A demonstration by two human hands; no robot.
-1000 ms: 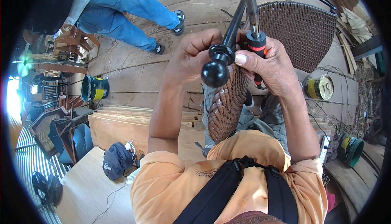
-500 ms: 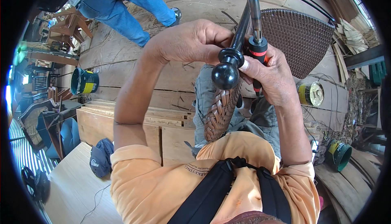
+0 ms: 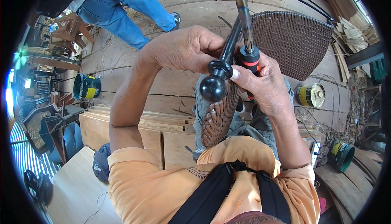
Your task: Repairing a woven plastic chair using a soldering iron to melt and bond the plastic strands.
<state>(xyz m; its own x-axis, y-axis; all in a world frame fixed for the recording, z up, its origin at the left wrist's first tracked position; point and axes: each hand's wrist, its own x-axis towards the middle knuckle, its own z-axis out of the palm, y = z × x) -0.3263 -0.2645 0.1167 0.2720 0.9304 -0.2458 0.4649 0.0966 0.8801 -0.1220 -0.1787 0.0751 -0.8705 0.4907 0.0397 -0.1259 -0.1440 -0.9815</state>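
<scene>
A dark, glossy turned post with a ball end (image 3: pixel 214 87) points toward me between my hands. My left hand (image 3: pixel 183 49) is closed around the post just behind its collar. In my right hand (image 3: pixel 266 85) is a soldering iron (image 3: pixel 249 57) with a black and red handle, its long, heat-stained metal barrel pointing away from me. My right thumb also presses against the post's collar. Below the ball, a brown woven band with a braided edge (image 3: pixel 216 122) rests over my lap. Beyond my right hand spreads a brown woven panel (image 3: pixel 293 41). The iron's tip is near the top edge.
A person in blue jeans (image 3: pixel 122 10) stands at the far left. Green buckets sit left (image 3: pixel 86 86) and right (image 3: pixel 341 155), with a metal can (image 3: pixel 313 94) near my right forearm. Stacked boards (image 3: pixel 122 134) and a dark cap (image 3: pixel 102 163) lie at left. Cords run along the right.
Both hands, the post and the soldering iron have shifted slightly left, and the ball end sits a little lower. Both grips stay the same.
</scene>
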